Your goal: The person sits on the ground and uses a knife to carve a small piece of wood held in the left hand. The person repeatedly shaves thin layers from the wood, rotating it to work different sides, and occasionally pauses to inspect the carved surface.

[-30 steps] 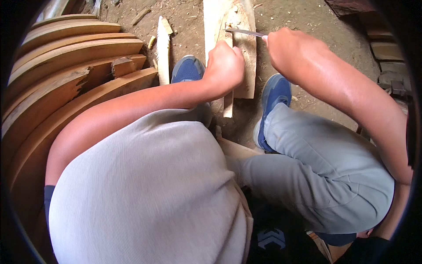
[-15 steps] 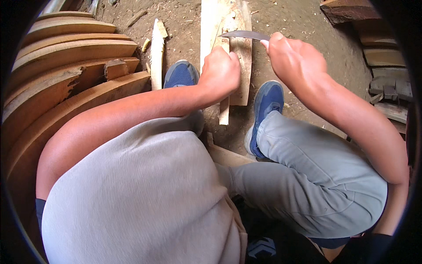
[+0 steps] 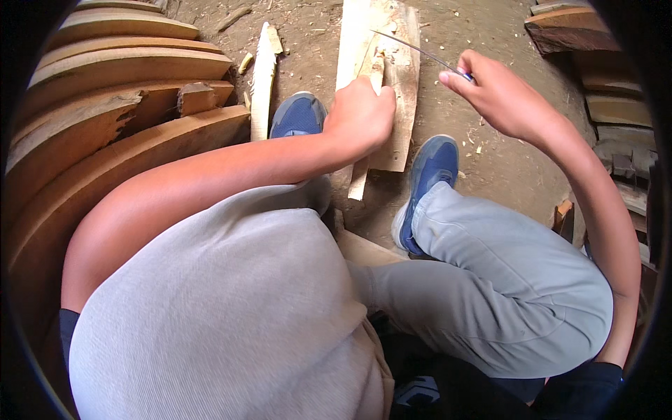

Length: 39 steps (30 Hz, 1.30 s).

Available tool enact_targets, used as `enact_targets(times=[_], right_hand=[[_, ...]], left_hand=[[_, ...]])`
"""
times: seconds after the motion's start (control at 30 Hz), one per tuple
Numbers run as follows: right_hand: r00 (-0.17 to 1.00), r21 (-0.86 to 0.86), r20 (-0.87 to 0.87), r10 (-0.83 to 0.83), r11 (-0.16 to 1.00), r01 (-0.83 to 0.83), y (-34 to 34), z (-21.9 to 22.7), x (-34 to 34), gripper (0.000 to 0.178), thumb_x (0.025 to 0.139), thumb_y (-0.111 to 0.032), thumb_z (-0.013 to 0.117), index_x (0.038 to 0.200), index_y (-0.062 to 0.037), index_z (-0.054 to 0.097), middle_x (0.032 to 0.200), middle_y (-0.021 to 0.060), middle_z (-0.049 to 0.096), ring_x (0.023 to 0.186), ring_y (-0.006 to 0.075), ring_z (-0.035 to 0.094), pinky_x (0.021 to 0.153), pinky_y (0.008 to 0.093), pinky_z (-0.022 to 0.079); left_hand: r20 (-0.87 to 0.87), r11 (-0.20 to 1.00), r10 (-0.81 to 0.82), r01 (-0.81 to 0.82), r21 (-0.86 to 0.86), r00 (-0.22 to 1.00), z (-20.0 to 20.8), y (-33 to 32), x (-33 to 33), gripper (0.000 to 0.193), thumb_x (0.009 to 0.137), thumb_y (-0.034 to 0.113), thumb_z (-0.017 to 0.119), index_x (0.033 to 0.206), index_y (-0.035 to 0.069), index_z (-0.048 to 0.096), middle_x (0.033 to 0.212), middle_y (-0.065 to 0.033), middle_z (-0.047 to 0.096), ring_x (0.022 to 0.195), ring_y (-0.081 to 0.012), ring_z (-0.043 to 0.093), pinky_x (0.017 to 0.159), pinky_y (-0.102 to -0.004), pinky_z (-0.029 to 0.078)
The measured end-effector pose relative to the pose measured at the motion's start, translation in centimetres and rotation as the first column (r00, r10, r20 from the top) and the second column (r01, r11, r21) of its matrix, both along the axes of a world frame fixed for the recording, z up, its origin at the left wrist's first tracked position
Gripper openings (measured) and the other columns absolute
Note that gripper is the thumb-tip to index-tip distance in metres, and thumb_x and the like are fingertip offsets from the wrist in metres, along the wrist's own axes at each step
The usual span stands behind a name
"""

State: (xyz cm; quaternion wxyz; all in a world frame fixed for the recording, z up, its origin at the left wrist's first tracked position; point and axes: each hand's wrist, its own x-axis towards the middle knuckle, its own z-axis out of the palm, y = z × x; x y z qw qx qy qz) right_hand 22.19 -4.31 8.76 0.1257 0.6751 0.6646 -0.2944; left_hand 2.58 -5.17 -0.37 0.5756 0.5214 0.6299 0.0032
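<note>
My left hand (image 3: pixel 362 117) is closed around a narrow wooden strip (image 3: pixel 358 180), whose lower end sticks out toward me. Under it lies a wide, pale wooden board (image 3: pixel 402 91) with a rough, chipped face, flat on the ground between my feet. My right hand (image 3: pixel 500 94) grips a knife (image 3: pixel 413 47) with a long, thin blade, seen nearly edge-on. The blade reaches left over the board's far part, beyond my left hand. Whether its tip touches the wood I cannot tell. Most of the handle is hidden in my fingers.
Curved planks (image 3: pixel 133 66) are stacked along the left side. A pale split stick (image 3: pixel 263 84) lies by my left shoe (image 3: pixel 297 115). My right shoe (image 3: pixel 430 168) stands right of the board. More timber (image 3: pixel 616 108) is piled at the right; wood chips dot the dirt floor (image 3: pixel 504 168).
My right hand has shifted right and slightly down, and the knife has turned from showing its broad side to nearly edge-on. My left hand still grips the strip; the whole view has shifted slightly.
</note>
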Motion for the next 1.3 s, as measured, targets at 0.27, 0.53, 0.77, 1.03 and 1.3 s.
enact_targets(times=[0.27, 0.53, 0.77, 1.03, 1.3], right_hand=[[0.992, -0.037, -0.107, 0.067, 0.997, -0.071, 1.2, 0.5, 0.2, 0.037, 0.100, -0.037, 0.054, 0.099, -0.0006, 0.056, 0.078, 0.0194, 0.059, 0.074, 0.0350, 0.059, 0.071, 0.0451, 0.045], [0.983, -0.039, -0.080, 0.166, 0.985, -0.170, 0.9, -1.4, 2.5, 0.036, 0.101, -0.037, 0.047, 0.100, -0.0040, 0.060, 0.081, 0.0179, 0.061, 0.080, 0.0376, 0.061, 0.072, 0.0469, 0.044], [0.975, 0.000, -0.108, 0.193, 0.981, -0.194, 0.4, -2.4, 3.9, 0.040, 0.101, -0.041, 0.044, 0.099, -0.0066, 0.064, 0.081, 0.0179, 0.064, 0.085, 0.0381, 0.063, 0.077, 0.0490, 0.047], [0.974, -0.026, -0.156, 0.162, 0.985, -0.168, -0.9, -2.9, 5.0, 0.037, 0.102, -0.039, 0.047, 0.090, -0.0057, 0.057, 0.071, 0.0159, 0.056, 0.074, 0.0361, 0.058, 0.068, 0.0474, 0.042], [0.968, 0.064, -0.161, 0.191, 0.981, -0.182, -0.5, -1.8, 4.3, 0.035, 0.101, -0.037, 0.047, 0.089, -0.0070, 0.060, 0.070, 0.0151, 0.057, 0.073, 0.0358, 0.060, 0.069, 0.0480, 0.044]], left_hand=[[-0.041, 0.995, -0.084, 0.086, 0.052, 0.996, 0.8, 0.5, -1.5, 0.046, 0.084, 0.037, 0.056, 0.101, -0.004, 0.069, 0.099, -0.0271, 0.070, 0.097, -0.0409, 0.068, 0.088, -0.0483, 0.053], [-0.149, 0.916, -0.340, 0.363, 0.171, 0.928, -0.2, 1.3, -2.2, 0.044, 0.085, 0.037, 0.057, 0.097, -0.003, 0.071, 0.094, -0.0254, 0.071, 0.093, -0.0396, 0.069, 0.087, -0.0475, 0.053], [-0.086, 0.936, -0.277, 0.289, 0.199, 0.957, -0.5, 1.3, -3.0, 0.040, 0.082, 0.035, 0.060, 0.088, -0.004, 0.070, 0.075, -0.0249, 0.068, 0.077, -0.0384, 0.070, 0.077, -0.0450, 0.055], [-0.041, 0.968, -0.239, 0.242, 0.070, 0.970, 0.4, 1.7, -1.1, 0.032, 0.085, 0.026, 0.061, 0.072, -0.003, 0.063, 0.047, -0.0098, 0.057, 0.039, -0.0177, 0.059, 0.043, -0.0345, 0.050], [-0.053, 0.971, -0.225, 0.229, 0.075, 0.973, 0.8, 1.4, -1.6, 0.029, 0.084, 0.023, 0.061, 0.070, -0.002, 0.062, 0.047, -0.0088, 0.056, 0.039, -0.0171, 0.058, 0.043, -0.0337, 0.050]])
